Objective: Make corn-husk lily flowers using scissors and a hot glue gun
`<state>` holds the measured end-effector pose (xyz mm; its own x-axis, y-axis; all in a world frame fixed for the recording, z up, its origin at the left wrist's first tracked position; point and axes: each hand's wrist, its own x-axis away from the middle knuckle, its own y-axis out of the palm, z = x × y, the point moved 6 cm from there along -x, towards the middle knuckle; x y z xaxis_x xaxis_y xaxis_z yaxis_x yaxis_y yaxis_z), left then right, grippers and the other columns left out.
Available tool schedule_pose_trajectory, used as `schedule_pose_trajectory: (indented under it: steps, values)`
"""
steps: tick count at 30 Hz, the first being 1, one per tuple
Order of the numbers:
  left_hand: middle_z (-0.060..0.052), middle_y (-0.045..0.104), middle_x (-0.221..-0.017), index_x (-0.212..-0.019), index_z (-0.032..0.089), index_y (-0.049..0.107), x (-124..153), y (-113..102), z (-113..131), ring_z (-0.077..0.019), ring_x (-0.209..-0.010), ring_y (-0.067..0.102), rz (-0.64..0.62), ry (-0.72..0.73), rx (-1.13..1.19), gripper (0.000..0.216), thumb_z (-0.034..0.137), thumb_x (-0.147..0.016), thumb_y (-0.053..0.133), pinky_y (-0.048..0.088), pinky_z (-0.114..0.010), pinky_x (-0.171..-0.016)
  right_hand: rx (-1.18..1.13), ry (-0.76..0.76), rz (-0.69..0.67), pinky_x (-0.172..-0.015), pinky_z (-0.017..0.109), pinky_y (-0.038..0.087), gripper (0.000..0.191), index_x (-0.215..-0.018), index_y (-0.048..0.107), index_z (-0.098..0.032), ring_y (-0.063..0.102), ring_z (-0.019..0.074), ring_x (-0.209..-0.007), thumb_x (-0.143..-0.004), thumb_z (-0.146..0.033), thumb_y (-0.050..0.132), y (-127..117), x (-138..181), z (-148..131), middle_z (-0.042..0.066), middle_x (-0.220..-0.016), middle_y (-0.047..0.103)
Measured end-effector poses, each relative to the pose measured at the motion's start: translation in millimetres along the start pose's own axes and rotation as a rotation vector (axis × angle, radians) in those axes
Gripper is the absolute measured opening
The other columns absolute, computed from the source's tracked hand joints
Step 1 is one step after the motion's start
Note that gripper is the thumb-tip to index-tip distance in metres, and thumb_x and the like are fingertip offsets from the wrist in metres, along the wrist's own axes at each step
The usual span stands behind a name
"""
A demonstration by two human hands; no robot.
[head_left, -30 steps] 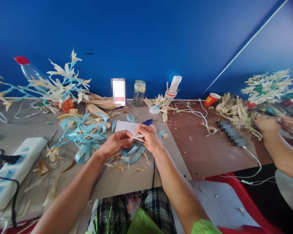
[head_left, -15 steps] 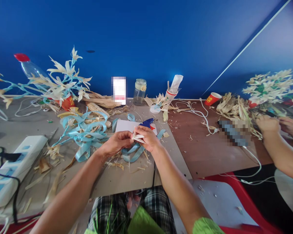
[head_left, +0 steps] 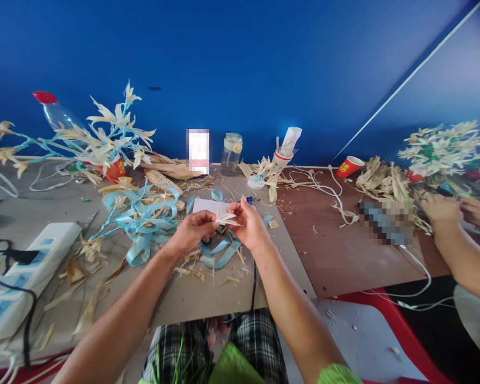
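My left hand [head_left: 192,232] and my right hand [head_left: 248,224] meet above the grey tabletop [head_left: 208,298] and together pinch a small pale husk flower [head_left: 225,218] between their fingertips. Its pointed petals stick out between the two hands. Under the hands lie loops of light blue ribbon [head_left: 220,252], a white sheet of paper [head_left: 208,206] and the tip of a blue glue gun [head_left: 249,200], mostly hidden by my right hand.
A tangle of blue ribbon [head_left: 142,218] and a flower branch [head_left: 104,138] lie left, beside a white power strip [head_left: 20,277]. A glass jar [head_left: 231,153], red cups [head_left: 347,165] and husk heaps [head_left: 384,178] stand behind. Another person's hands [head_left: 444,209] work at right.
Both hands have lifted the husk flower a little and turned it, so its petals now point up and right. The camera view has shifted slightly.
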<state>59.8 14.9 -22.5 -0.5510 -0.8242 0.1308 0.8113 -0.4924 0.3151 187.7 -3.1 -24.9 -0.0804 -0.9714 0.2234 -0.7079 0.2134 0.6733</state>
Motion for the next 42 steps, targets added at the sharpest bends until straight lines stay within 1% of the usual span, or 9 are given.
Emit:
schedule_pose_trajectory:
  steps: [7,10,14,21,24,27,29,37,42]
  values:
    - [0.003,0.052,-0.058,-0.072,0.013,0.060,-1,-3,4,-0.0035,-0.046,0.041,0.067,0.060,-0.025,0.023,0.024,-0.060,0.076,0.029,-0.016,-0.043,0.144,-0.004,-0.148,-0.041,0.020,0.031,0.032,-0.066,0.061,-0.015,0.040,0.0058,-0.045,-0.060,-0.042,0.076,10,7,0,-0.002,-0.057,0.055]
    - [0.003,0.052,-0.058,-0.074,0.013,0.060,-1,-5,4,-0.0036,-0.046,0.040,0.067,0.073,-0.070,0.022,0.026,-0.062,0.075,0.029,-0.016,-0.044,0.195,0.018,-0.146,-0.040,0.019,0.027,0.028,-0.062,0.059,-0.015,0.037,0.0045,-0.043,-0.058,-0.035,0.078,10,7,3,-0.003,-0.053,0.053]
    - [0.004,0.052,-0.059,-0.074,0.014,0.060,-1,-4,4,-0.0038,-0.047,0.040,0.045,0.086,-0.052,0.022,0.027,-0.063,0.075,0.029,-0.017,-0.045,0.171,0.059,-0.113,-0.040,0.018,0.025,0.027,-0.059,0.056,-0.015,0.035,0.0038,-0.041,-0.056,-0.029,0.079,8,6,4,-0.004,-0.049,0.051]
    - [0.003,0.051,-0.060,-0.075,0.014,0.059,0,-2,5,-0.0044,-0.049,0.040,0.026,0.093,-0.048,0.023,0.027,-0.063,0.074,0.029,-0.018,-0.046,0.073,0.219,-0.168,-0.040,0.018,0.026,0.026,-0.059,0.054,-0.014,0.031,0.0022,-0.038,-0.057,-0.024,0.078,6,5,15,-0.006,-0.048,0.050]
    - [0.003,0.050,-0.061,-0.076,0.014,0.057,-1,-5,5,-0.0047,-0.048,0.040,0.057,0.110,-0.096,0.024,0.029,-0.065,0.072,0.029,-0.018,-0.046,0.030,0.272,-0.176,-0.040,0.018,0.028,0.029,-0.064,0.057,-0.014,0.033,0.0027,-0.037,-0.062,-0.035,0.076,6,5,17,-0.005,-0.050,0.052]
    - [0.005,0.047,-0.058,-0.077,0.015,0.054,-4,-12,7,-0.0048,-0.048,0.038,0.136,0.154,-0.128,0.024,0.029,-0.066,0.071,0.027,-0.018,-0.045,-0.007,0.293,-0.172,-0.041,0.021,0.032,0.044,-0.066,0.059,-0.013,0.038,0.0049,-0.038,-0.068,-0.056,0.065,6,5,16,-0.002,-0.053,0.055]
    - [0.005,0.046,-0.058,-0.077,0.015,0.054,-5,-16,8,-0.0052,-0.049,0.038,0.195,0.191,-0.158,0.024,0.028,-0.066,0.070,0.027,-0.019,-0.046,0.010,0.282,-0.155,-0.042,0.022,0.033,0.049,-0.066,0.061,-0.012,0.040,0.0059,-0.039,-0.069,-0.061,0.061,6,4,15,-0.001,-0.054,0.056]
    - [0.003,0.049,-0.062,-0.078,0.014,0.056,-3,-17,9,-0.0073,-0.054,0.041,0.229,0.229,-0.303,0.019,0.028,-0.070,0.066,0.029,-0.021,-0.049,0.034,0.160,-0.110,-0.042,0.019,0.029,0.021,-0.058,0.053,-0.015,0.037,0.0038,-0.039,-0.062,-0.021,0.072,8,5,16,-0.004,-0.053,0.053]
    - [0.004,0.048,-0.061,-0.078,0.015,0.057,-4,-17,5,-0.0058,-0.050,0.039,0.201,0.177,-0.143,0.022,0.031,-0.069,0.069,0.027,-0.020,-0.047,-0.082,0.230,-0.161,-0.042,0.019,0.030,0.020,-0.062,0.055,-0.014,0.035,0.0037,-0.039,-0.068,-0.027,0.069,9,5,19,-0.004,-0.054,0.053]
